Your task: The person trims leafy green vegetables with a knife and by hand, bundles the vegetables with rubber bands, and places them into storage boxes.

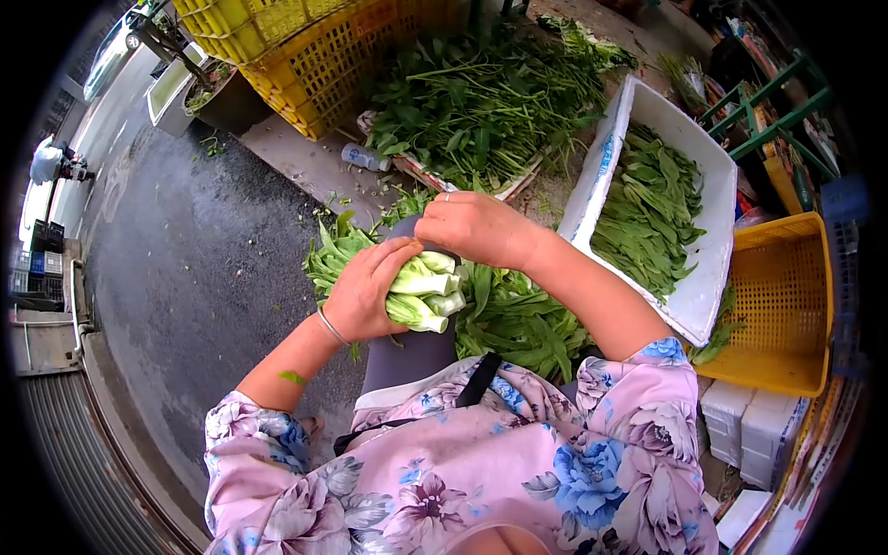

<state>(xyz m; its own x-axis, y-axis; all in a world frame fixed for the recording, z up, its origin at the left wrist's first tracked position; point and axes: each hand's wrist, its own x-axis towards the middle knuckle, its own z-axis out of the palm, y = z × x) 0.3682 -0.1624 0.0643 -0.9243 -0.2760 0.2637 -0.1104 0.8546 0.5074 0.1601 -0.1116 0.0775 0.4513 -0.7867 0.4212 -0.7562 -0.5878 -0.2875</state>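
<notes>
My left hand is wrapped round a bunch of leafy greens above my lap. The thick pale cut stems point right, and the leaves stick out on the left behind my hand. Just above the stems, my right hand has its fingers curled together, close to my left fingertips. Whatever it may hold is hidden. Below and to the right of the bunch, more loose long-leaved greens lie by my lap. A white foam box to the right contains similar long leaves.
A large heap of dark green stemmed vegetables lies ahead on the ground. Yellow crates stand at the upper left, and another yellow basket at the right. A crumpled plastic bottle lies near the pavement edge. Wet road stretches along the left.
</notes>
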